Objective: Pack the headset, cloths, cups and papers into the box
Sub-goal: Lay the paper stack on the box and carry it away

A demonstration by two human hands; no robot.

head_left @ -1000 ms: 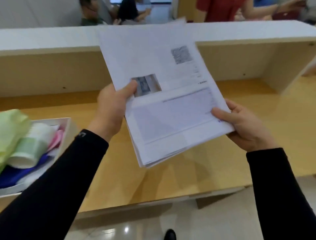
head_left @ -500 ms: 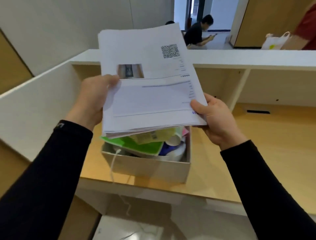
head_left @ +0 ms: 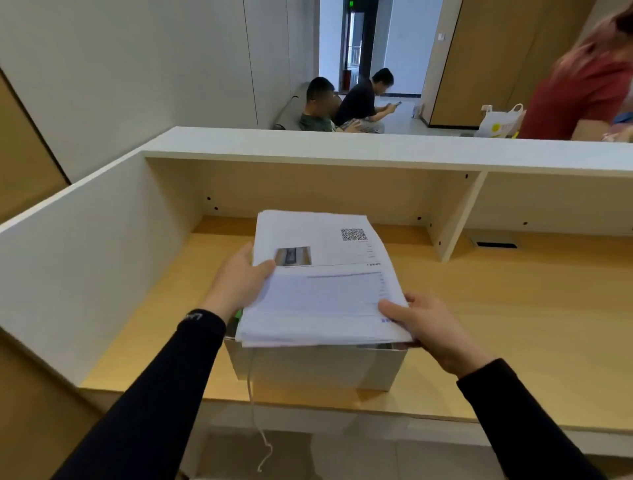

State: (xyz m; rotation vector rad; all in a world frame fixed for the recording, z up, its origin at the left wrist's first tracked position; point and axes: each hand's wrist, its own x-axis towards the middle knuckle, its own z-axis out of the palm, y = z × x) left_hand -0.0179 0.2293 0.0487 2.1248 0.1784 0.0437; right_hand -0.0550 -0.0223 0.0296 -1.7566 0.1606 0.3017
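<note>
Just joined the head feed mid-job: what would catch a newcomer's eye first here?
The thick stack of white printed papers, QR code at its top right, fills the centre, gripped at its sides by the left hand and right hand. It covers the top of the white cardboard box on the light wooden desk, hiding nearly all its contents. A thin white cord dangles down the box's front, past the desk edge.

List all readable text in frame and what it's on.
Nothing reads clearly.
On the papers: QR code and printed lines, too blurred to read.
On the sleeve cuff: pale logo, unreadable.
On the green sign above the doorway: too small.
On the white bag: yellow print, blurred.
</note>
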